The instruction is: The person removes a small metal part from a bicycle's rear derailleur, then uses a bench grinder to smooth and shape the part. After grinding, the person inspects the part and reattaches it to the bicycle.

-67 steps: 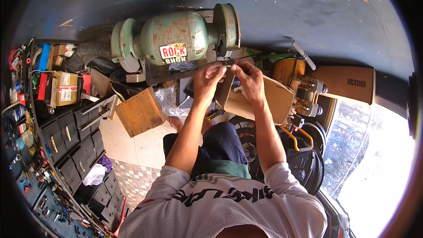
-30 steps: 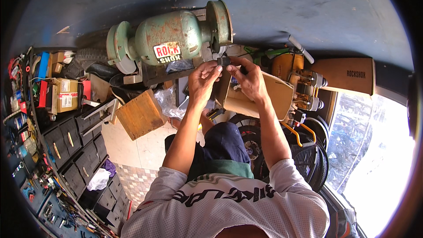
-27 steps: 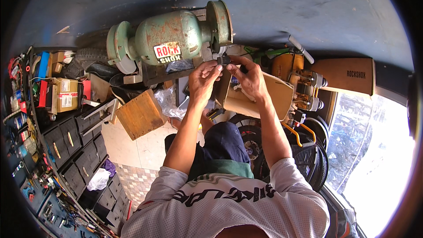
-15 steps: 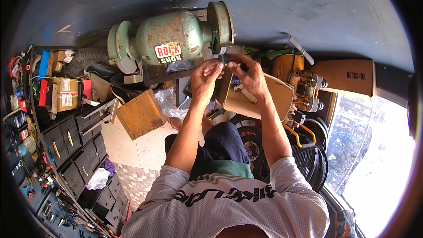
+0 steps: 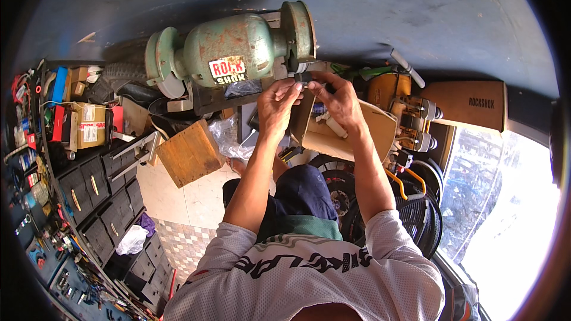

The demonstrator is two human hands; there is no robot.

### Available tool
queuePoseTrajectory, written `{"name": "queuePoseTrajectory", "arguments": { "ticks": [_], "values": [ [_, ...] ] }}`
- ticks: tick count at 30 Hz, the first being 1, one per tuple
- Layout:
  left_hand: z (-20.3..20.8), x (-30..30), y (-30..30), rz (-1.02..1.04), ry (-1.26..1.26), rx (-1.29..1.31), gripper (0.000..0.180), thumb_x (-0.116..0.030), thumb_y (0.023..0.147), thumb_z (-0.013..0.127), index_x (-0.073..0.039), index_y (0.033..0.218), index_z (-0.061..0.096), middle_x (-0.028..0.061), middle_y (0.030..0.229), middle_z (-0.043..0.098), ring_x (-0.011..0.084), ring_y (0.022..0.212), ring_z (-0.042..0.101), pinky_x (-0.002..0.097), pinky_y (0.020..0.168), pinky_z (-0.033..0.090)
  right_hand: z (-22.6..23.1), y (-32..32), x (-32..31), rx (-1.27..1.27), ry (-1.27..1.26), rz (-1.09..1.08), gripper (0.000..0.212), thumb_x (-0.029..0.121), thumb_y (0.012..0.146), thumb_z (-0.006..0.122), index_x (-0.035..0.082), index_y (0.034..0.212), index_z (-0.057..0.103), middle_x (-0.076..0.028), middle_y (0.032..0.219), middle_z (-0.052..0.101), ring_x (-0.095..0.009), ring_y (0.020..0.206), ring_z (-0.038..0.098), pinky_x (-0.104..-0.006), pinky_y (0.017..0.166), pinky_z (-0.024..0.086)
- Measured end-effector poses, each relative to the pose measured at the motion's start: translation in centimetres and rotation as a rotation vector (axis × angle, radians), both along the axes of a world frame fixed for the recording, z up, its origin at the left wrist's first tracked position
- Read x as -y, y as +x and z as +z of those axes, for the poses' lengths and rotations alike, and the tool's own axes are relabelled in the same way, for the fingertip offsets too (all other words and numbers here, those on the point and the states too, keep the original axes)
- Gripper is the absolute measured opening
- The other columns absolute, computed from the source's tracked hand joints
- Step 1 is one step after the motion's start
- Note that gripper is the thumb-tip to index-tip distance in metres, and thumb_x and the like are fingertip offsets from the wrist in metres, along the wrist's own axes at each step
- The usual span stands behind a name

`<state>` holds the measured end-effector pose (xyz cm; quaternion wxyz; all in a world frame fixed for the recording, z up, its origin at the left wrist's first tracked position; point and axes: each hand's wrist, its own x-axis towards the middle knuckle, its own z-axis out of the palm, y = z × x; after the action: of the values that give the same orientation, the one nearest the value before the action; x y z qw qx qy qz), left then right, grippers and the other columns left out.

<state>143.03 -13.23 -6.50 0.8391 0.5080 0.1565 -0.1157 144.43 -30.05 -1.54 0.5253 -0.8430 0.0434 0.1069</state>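
A small dark cylindrical part (image 5: 304, 77) with a metallic end is pinched between the fingertips of both my hands. My left hand (image 5: 278, 102) is closed on it from the left, and my right hand (image 5: 339, 100) from the right. Just beyond the fingers stands a green, rust-flecked bench grinder (image 5: 229, 47); its right wheel guard (image 5: 299, 32) is nearest to the part. The part seems to be close to the right-hand wheel, but whether they touch I cannot tell. Fingers hide much of the part.
An open cardboard box (image 5: 375, 128) with a white tube inside stands below my right hand. A wooden box (image 5: 190, 153) and clear plastic wrap lie to the left. Dark drawers (image 5: 89, 187) line the left side, bicycle wheels (image 5: 416, 220) the right. A blue wall (image 5: 380, 12) rises behind.
Almost nothing differs. Both hands keep the same grip on the part, with only a slight shift of the right hand's fingers.
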Motion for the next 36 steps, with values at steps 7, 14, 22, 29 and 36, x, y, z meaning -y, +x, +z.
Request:
{"name": "queuePoseTrajectory", "arguments": {
  "ticks": [7,14,22,29,36],
  "values": [
    [-0.03,0.01,0.06,0.018,0.000,-0.010,0.019,-0.016,0.093,0.074,-0.003,0.106,0.071,0.0051,0.096,0.073,0.0122,0.082,0.068,0.0268,0.072,0.053,0.21,0.14,-0.17,-0.050,0.001,-0.001,0.048,0.037,0.094,0.071,-0.002,0.122,0.067,-0.021,0.097,0.074,-0.022,0.081,0.069,-0.0365,0.074,0.054],
    [-0.10,0.20,0.13,0.024,-0.012,-0.011,0.019,-0.018,0.093,0.075,-0.004,0.104,0.071,0.0044,0.094,0.073,0.0118,0.080,0.067,0.0268,0.072,0.053,-0.02,0.24,-0.04,-0.004,-0.004,0.004,0.047,0.036,0.094,0.071,-0.002,0.120,0.068,-0.022,0.099,0.074,-0.023,0.087,0.069,-0.0369,0.081,0.053],
    [-0.15,0.33,0.24,0.024,-0.023,-0.022,0.018,-0.018,0.092,0.076,-0.004,0.103,0.072,0.0046,0.093,0.073,0.0119,0.080,0.067,0.0267,0.072,0.053,0.23,0.47,0.17,-0.025,-0.026,0.018,0.046,0.036,0.095,0.071,-0.003,0.120,0.068,-0.022,0.099,0.074,-0.023,0.087,0.069,-0.0366,0.080,0.053],
    [-0.24,0.40,0.36,0.030,-0.026,-0.023,0.020,-0.018,0.091,0.076,-0.004,0.105,0.071,0.0047,0.092,0.073,0.0123,0.079,0.068,0.0272,0.072,0.053,-0.20,0.65,0.32,-0.029,-0.015,0.019,0.046,0.036,0.095,0.071,-0.003,0.120,0.067,-0.022,0.099,0.074,-0.024,0.089,0.070,-0.0371,0.082,0.053],
    [-0.26,0.31,0.38,0.032,-0.032,-0.029,0.022,-0.018,0.092,0.076,-0.002,0.107,0.071,0.0055,0.092,0.073,0.0124,0.079,0.068,0.0269,0.072,0.053,-0.25,0.85,0.21,-0.001,-0.021,0.034,0.046,0.035,0.094,0.071,-0.003,0.119,0.068,-0.022,0.100,0.074,-0.025,0.090,0.071,-0.0373,0.082,0.053]
  ]
}}
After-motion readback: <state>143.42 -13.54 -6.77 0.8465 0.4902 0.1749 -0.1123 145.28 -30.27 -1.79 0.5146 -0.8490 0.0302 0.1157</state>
